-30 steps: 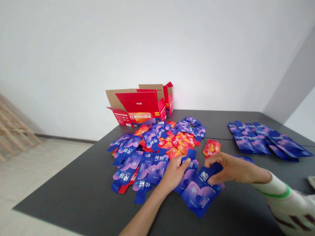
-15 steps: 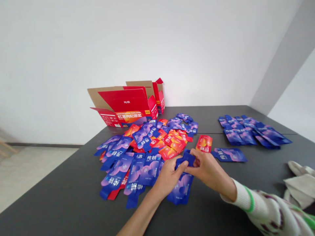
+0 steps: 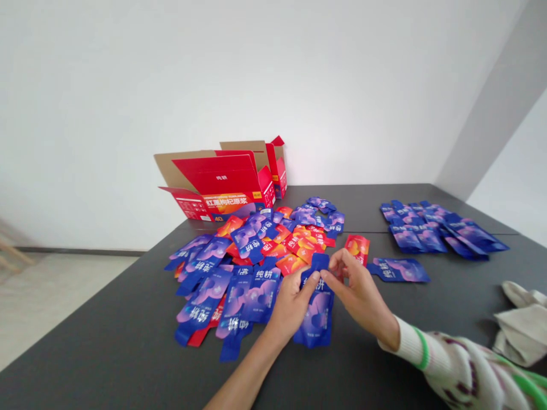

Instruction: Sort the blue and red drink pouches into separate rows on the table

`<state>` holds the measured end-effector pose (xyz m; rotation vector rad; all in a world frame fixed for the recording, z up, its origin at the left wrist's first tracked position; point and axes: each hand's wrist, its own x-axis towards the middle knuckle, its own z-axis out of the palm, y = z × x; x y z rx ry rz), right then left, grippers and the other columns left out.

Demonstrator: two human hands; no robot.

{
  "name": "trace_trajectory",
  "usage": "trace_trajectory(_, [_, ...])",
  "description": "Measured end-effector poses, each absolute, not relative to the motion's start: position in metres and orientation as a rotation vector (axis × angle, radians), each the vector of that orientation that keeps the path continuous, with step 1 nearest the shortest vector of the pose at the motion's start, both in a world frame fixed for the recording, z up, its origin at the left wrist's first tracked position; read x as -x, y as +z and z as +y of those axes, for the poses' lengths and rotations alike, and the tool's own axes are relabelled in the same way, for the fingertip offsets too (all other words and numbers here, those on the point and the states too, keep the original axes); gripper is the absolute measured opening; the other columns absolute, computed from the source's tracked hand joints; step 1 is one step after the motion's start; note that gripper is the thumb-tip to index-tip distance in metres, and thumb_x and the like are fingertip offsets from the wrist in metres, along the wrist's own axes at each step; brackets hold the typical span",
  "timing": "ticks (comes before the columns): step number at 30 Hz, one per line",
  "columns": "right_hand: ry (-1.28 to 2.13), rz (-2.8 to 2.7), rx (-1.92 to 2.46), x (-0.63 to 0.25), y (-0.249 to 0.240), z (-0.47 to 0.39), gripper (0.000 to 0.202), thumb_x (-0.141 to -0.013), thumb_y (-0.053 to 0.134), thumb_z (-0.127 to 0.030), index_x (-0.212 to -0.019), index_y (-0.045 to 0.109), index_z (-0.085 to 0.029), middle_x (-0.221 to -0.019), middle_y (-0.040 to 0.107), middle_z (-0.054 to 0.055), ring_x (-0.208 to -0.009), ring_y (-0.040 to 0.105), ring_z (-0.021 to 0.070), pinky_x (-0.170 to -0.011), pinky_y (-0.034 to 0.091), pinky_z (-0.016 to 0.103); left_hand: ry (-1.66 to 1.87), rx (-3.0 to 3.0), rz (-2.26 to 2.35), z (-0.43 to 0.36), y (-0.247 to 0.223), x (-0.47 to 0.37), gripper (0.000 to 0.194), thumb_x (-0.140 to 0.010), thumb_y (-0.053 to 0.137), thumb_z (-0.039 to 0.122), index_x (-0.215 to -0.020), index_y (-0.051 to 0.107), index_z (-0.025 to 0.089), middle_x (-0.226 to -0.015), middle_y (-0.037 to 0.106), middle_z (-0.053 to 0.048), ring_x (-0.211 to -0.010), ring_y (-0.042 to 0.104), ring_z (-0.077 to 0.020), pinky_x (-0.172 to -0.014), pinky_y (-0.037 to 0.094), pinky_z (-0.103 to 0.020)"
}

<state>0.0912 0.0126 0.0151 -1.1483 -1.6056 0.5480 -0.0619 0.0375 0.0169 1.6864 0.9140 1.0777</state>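
Pouches [image 3: 260,293], blue mixed with red, lie heaped on the dark table [image 3: 128,330], left of the hands and reaching back to the boxes. One red pouch [image 3: 358,247] lies just beyond the right hand [image 3: 361,290], which partly covers it; a lone blue pouch [image 3: 401,270] lies flat to its right. Farther right is a blue stack [image 3: 419,236], well apart from the heap, and near the right edge some pale cloth [image 3: 523,327]. Behind the heap stand a front box [image 3: 226,179] and a rear box [image 3: 277,171], both red with flaps up; their insides are hidden. The held pouch [image 3: 317,319], blue, is at the heap's right edge, gripped near its top by the left hand [image 3: 293,299], thumb across its face. The right hand's fingers are curled, thumb tip at the pouch's upper edge; whether they pinch it I cannot tell.
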Motion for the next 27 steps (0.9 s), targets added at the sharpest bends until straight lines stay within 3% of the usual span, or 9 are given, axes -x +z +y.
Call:
trace_trajectory(2, [0.529,-1.637,1.146,-0.090,0.011,0.013,0.015,-0.097,0.052,-0.032,-0.091,0.047,-0.020,-0.081,0.052,0.000,-0.067,0.048,0.0133,-0.061,0.038,0.022,1.099,-1.669,0.926,0.037,0.017,0.062,0.032,-0.091,0.050,0.044,-0.084,0.068,0.018,-0.078,0.068,-0.001,-0.082,0.061,-0.0184,-0.079,0.046,-0.026])
trace_trajectory(7, [0.506,-1.813,1.183,-0.088,0.007,0.009,0.028,-0.104,0.038,-0.035,-0.080,0.043,-0.020,-0.067,0.048,-0.002,-0.056,0.045,0.0115,-0.054,0.029,0.023,1.192,-1.675,0.960,0.034,0.015,0.063,0.027,-0.092,0.050,0.042,-0.091,0.066,0.020,-0.093,0.069,-0.002,-0.088,0.060,-0.0175,-0.085,0.045,-0.026])
trace_trajectory(11, [0.785,-1.708,1.026,-0.085,0.008,0.007,0.036,-0.105,0.035,-0.043,-0.080,0.047,-0.019,-0.070,0.049,-0.001,-0.060,0.045,0.0119,-0.056,0.035,0.021,1.249,-1.698,1.031,0.032,0.012,0.062,0.027,-0.091,0.051,0.042,-0.080,0.062,0.020,-0.079,0.064,0.001,-0.075,0.056,-0.0146,-0.074,0.043,-0.023])
trace_trajectory(20, [0.867,-1.619,0.944,-0.078,0.002,0.007,0.027,-0.102,0.047,-0.042,-0.093,0.054,-0.017,-0.087,0.054,0.001,-0.076,0.050,0.0128,-0.070,0.044,0.021,1.330,-1.488,1.089,0.037,0.013,0.064,0.024,-0.087,0.056,0.043,-0.092,0.066,0.021,-0.092,0.068,-0.001,-0.091,0.059,-0.0173,-0.083,0.042,-0.025])
trace_trajectory(27, [1.082,-1.334,0.999,-0.084,0.005,0.009,0.035,-0.095,0.057,-0.052,-0.092,0.055,-0.017,-0.082,0.054,0.001,-0.071,0.049,0.0125,-0.061,0.045,0.019,1.338,-1.539,0.960,0.036,0.019,0.065,0.029,-0.089,0.055,0.038,-0.068,0.050,0.019,-0.065,0.041,0.005,-0.064,0.038,-0.0102,-0.062,0.033,-0.022])
